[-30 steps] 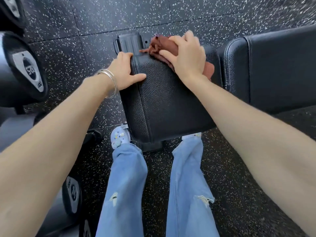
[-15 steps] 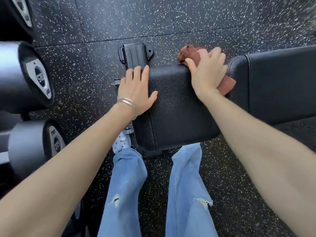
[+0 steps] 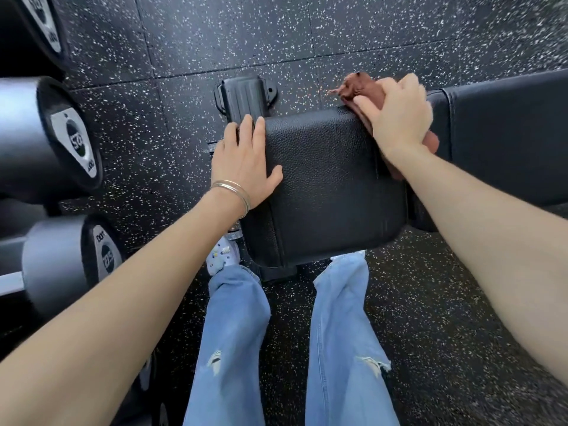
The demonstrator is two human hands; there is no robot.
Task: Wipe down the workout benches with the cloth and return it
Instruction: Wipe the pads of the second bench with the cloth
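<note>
A crumpled reddish-brown cloth [image 3: 360,87] sits bunched on the far right corner of the black, grain-textured bench seat [image 3: 325,186].

Probably a gym: dumbbells [image 3: 46,139], padded bench [image 3: 325,186], speckled rubber floor [image 3: 215,32].

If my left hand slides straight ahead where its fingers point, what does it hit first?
Probably the ribbed black bracket just past the seat pad. The left hand has fingertips overlapping it in view, though it may sit lower.
</note>
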